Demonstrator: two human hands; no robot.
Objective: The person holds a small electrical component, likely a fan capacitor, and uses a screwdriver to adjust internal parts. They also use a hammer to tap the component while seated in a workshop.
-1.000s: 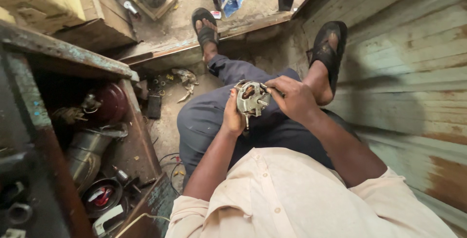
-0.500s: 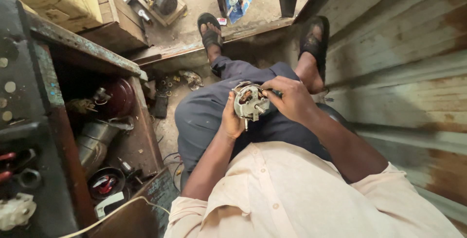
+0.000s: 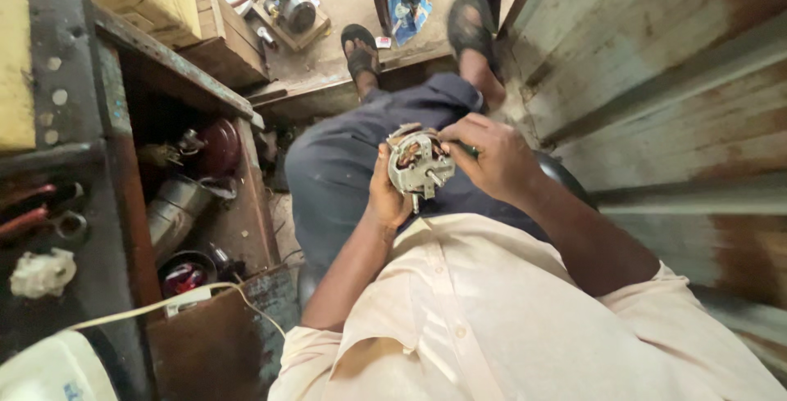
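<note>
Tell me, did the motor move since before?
Cannot tell. The motor sits over the lap between both hands in every picture; the camera tilted, so the whole view shifted.

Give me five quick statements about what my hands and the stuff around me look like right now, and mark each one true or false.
1. Both hands hold a small metal motor part over the lap. True: the left hand cups it from below, and the right hand grips its side.
2. The motor part rests on the floor. False: it is held up above the dark trousers.
3. Both feet wear dark sandals. True.
4. A wooden shelf with metal parts stands to the person's left. True.
5. The shirt is bright red. False: it is pale cream.
</note>
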